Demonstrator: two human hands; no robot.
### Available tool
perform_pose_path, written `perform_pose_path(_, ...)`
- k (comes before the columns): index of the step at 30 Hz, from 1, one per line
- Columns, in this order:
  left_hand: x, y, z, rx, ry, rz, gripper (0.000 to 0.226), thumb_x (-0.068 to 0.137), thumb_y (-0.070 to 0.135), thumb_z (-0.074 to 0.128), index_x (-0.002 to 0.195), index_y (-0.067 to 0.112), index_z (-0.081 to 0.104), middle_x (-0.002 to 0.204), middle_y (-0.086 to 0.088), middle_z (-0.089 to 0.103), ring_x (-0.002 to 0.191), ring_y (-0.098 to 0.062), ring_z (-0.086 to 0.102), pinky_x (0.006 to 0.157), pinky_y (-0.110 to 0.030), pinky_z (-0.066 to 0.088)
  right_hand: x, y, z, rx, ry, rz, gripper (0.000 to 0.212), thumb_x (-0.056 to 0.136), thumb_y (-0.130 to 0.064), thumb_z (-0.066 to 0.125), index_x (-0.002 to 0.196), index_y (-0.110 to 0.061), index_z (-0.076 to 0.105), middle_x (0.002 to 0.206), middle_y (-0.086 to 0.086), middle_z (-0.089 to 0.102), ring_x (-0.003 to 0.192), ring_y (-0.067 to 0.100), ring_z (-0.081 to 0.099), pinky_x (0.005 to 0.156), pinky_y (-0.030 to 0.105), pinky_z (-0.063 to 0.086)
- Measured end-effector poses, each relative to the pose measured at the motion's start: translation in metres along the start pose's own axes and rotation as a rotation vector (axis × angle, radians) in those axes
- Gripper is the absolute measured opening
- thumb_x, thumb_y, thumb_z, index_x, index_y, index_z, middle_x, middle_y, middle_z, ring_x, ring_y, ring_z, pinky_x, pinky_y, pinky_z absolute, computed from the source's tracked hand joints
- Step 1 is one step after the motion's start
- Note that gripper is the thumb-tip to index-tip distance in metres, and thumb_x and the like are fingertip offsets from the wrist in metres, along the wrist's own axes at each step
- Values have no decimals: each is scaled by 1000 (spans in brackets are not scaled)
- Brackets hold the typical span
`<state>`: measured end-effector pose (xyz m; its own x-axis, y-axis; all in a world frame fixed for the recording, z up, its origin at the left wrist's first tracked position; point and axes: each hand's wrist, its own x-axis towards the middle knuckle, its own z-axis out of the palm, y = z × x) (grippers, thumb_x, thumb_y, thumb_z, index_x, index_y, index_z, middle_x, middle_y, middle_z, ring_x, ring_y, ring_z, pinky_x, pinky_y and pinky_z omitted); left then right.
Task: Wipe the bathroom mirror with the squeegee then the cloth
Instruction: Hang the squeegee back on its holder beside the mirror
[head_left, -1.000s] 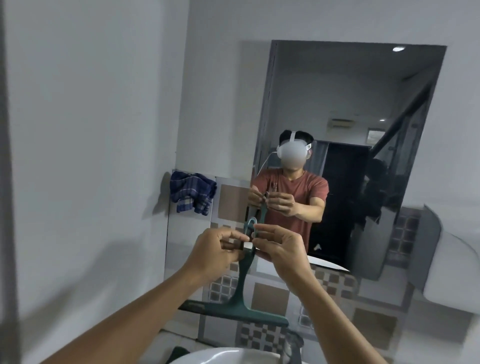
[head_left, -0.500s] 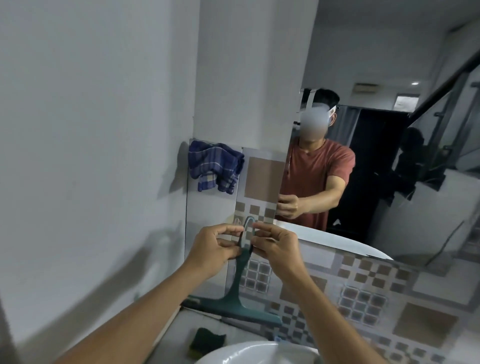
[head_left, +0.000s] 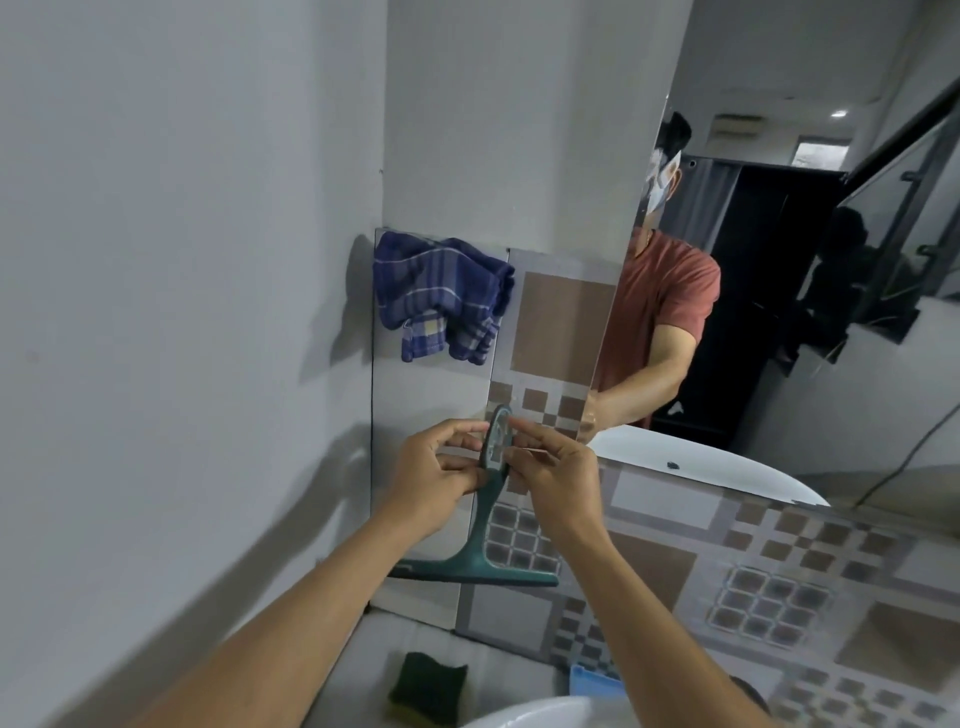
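Left grip (head_left: 436, 467): fingertips pinch the top loop of the squeegee (head_left: 488, 525) handle.
Right grip (head_left: 556, 478): pinches the same loop from the other side.
Squeegee: one, upright, blade down, before the tiled wall, left of the mirror (head_left: 779, 338).
Cloth (head_left: 441, 296): one, blue checked, hanging on the wall above.
Sponge (head_left: 428, 680): one, on the bench (head_left: 498, 654) below.

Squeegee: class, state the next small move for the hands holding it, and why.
Probably hang the squeegee by its loop: left hand and right hand pinch that loop at the tiled wall, blade clear of the mirror, cloth hanging nearby. No hook is visible.
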<state>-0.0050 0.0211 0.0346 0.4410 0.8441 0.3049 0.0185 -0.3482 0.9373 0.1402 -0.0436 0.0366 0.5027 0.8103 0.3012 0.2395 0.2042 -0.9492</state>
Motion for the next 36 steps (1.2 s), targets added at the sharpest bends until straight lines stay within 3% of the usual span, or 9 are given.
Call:
perform_pose_path(7, 8, -22, -1, 33, 35, 51, 58, 78, -3, 77, 108, 44, 64, 104, 15, 69, 95, -9, 68, 82, -24, 58, 7, 12, 11, -13, -10, 2, 37, 89, -1, 71, 121, -21, 73, 97, -6, 78, 90, 13, 74, 83, 36, 62)
perform_pose_path(10, 12, -34, 2, 72, 73, 61, 61, 77, -3, 79, 104, 49, 63, 100, 16, 71, 91, -6, 69, 81, -24, 58, 6, 20, 14, -19, 6, 4, 38, 89, 0, 70, 121, -21, 72, 101, -6, 78, 93, 11, 73, 84, 33, 62)
perform_pose_path(15, 12, -49, 12, 144, 134, 123, 57, 77, -5, 78, 109, 39, 63, 101, 16, 71, 93, -1, 68, 79, -16, 56, 3, 28, 14, -6, 16, -19, 44, 90, 6, 67, 105, -35, 74, 102, -9, 76, 90, 8, 73, 78, 23, 60)
perform_pose_path(19, 12, -59, 18, 219, 142, 195, 50, 77, -5, 76, 116, 25, 65, 105, 12, 71, 94, 4, 66, 81, -16, 56, 0, 35, 14, -14, 4, 4, 46, 91, 5, 66, 105, -38, 73, 109, -9, 74, 98, 7, 71, 81, 16, 56)
perform_pose_path(25, 8, -61, 22, 277, 151, 234, 51, 80, -2, 76, 113, 33, 60, 106, 14, 67, 95, 6, 64, 81, -10, 53, -4, 37, 12, -47, -8, 39, 41, 93, 4, 64, 113, -30, 74, 108, -17, 73, 101, 4, 69, 81, 13, 55)
perform_pose_path(29, 7, -61, 23, 313, 143, 222, 49, 82, 1, 75, 116, 33, 60, 110, 10, 67, 96, -3, 67, 85, -15, 55, -8, 35, 12, -118, -14, 38, 42, 94, 3, 62, 123, -26, 71, 115, -13, 71, 102, 4, 67, 81, 12, 55)
perform_pose_path(32, 4, -58, 21, 368, 141, 218, 47, 83, 3, 75, 120, 28, 61, 114, 7, 69, 100, -8, 66, 88, -20, 56, -12, 29, 12, -195, -53, 55, 45, 95, 2, 62, 131, -26, 65, 124, -8, 69, 112, 10, 65, 91, 14, 52)
perform_pose_path(36, -5, -44, 11, 399, 126, 254, 41, 83, 7, 76, 115, 26, 61, 110, 10, 68, 100, -6, 64, 85, -30, 59, -19, 9, 1, -307, -46, 5, 45, 97, 1, 60, 137, -20, 60, 115, -6, 69, 91, -5, 63, 70, 0, 48)
